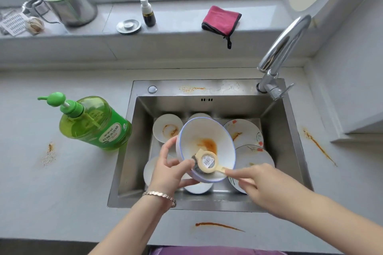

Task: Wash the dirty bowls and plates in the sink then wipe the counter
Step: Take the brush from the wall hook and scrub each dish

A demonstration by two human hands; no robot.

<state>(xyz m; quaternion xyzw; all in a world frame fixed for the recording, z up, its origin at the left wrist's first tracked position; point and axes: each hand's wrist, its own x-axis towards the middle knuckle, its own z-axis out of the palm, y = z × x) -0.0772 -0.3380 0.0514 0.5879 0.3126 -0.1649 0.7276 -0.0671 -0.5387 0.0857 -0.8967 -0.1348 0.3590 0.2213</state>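
Over the steel sink (132,143) my left hand (172,170) grips a white bowl (209,130) with a blue rim by its left edge, tilted toward me. An orange sauce stain lies inside it. My right hand (261,186) pinches the cream handle of a scrubbing brush (207,161), whose steel-wool head rests inside the bowl's near wall. Below the bowl lie several dirty dishes: a small stained plate (165,128) at the back left and flower-patterned plates (246,132) on the right.
A green dish-soap pump bottle (95,122) stands left of the sink. The faucet (279,54) rises at the sink's back right. A folded pink cloth (220,19) lies on the windowsill. Orange sauce streaks (217,225) mark the counter in front, left and right.
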